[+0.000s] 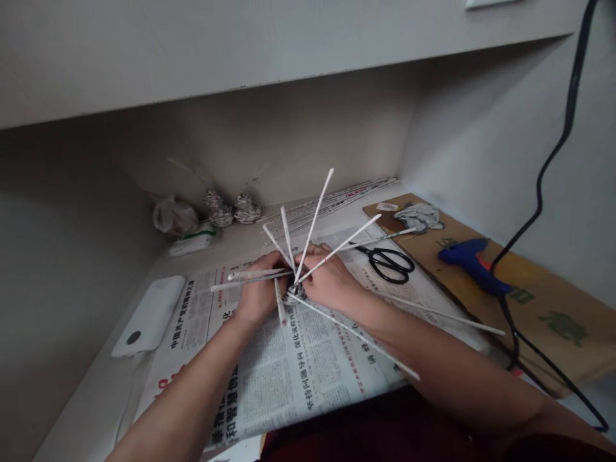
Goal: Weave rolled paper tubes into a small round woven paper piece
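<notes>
Both of my hands meet over a spread newspaper (269,378). Between them is a small woven hub (294,293) of rolled paper tubes, with several white tubes (315,218) fanning out from it like spokes. My left hand (260,292) grips the hub from the left, fingers curled around the tubes. My right hand (330,276) grips it from the right, partly covering the centre. Long tubes trail off to the right and toward me across the newspaper.
Black scissors (389,262) lie right of my hands. A blue glue gun (469,260) with a black cord (539,192) rests on a cardboard sheet (553,308). Spare tubes (337,199), two woven balls (233,208), a plastic bag (173,215) sit at the back; a white device (149,314) left.
</notes>
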### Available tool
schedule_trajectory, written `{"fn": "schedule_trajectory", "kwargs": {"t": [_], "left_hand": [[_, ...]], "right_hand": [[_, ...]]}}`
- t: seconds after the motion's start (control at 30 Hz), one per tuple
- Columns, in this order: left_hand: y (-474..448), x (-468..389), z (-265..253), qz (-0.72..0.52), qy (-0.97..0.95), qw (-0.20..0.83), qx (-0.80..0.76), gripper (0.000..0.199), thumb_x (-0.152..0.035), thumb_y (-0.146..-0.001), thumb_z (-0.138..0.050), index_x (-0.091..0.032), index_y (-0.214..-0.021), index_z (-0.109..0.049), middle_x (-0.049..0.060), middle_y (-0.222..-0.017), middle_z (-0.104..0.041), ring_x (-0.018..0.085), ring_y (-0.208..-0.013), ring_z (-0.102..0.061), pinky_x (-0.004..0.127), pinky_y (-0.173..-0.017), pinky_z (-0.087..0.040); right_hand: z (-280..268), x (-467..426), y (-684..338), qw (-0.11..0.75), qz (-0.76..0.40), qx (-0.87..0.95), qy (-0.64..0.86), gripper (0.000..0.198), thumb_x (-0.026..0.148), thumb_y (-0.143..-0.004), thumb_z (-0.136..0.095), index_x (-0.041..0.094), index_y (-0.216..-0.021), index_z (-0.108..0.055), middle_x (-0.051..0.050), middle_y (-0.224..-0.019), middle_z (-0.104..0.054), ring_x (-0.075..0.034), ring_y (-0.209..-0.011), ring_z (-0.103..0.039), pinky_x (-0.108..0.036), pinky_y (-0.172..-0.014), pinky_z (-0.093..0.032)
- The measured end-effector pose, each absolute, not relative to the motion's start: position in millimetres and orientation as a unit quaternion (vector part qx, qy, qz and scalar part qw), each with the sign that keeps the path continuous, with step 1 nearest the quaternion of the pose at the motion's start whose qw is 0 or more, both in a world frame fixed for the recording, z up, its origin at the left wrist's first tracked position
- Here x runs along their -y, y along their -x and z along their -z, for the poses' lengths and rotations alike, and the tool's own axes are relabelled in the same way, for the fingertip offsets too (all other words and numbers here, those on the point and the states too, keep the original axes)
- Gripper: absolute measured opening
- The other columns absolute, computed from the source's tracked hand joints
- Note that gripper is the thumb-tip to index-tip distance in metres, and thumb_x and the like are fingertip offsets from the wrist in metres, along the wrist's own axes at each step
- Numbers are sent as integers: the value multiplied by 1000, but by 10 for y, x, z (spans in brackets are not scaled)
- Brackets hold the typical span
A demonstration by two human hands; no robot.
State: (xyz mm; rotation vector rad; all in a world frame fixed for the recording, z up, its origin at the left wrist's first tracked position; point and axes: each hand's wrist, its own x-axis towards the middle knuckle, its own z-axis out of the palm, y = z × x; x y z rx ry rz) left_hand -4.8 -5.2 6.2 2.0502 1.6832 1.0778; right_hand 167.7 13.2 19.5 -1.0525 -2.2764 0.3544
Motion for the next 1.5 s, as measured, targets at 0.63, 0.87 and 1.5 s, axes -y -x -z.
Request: {"fn": "schedule_trajectory", "kwargs": {"t": [0.63, 0.87, 1.5], "left_hand": [[63, 72, -78, -408, -688, 107, -590, 23, -18, -81, -62, -22, -104, -62, 0, -81, -73, 19, -77, -69, 31, -75, -52], [104, 42, -67, -400, -726, 83, -554, 26, -16, -85, -59, -22, -109, -67, 4, -86, -74, 22, -86, -68, 36, -83, -51], [64, 45, -60, -379, -737, 77, -554, 20, -17, -84, -59, -20, -91, -77, 8, -86, -74, 22, -82, -69, 35, -78, -54]], "right_hand": [[-233, -100, -1664, 251, -257, 845, 395, 23, 21, -79, -69, 20, -101, -69, 0, -77, -70, -14, -70, -61, -25, -65, -40], [-195, -94, -1595, 285, -148, 824, 468, 17, 24, -90, -54, 17, -89, -68, -8, -89, -71, -18, -80, -63, -28, -74, -43], [121, -277, -1508, 431, -336, 658, 518, 13, 16, -68, -68, 22, -77, -61, 0, -73, -69, -17, -70, -66, -27, -65, -52]]}}
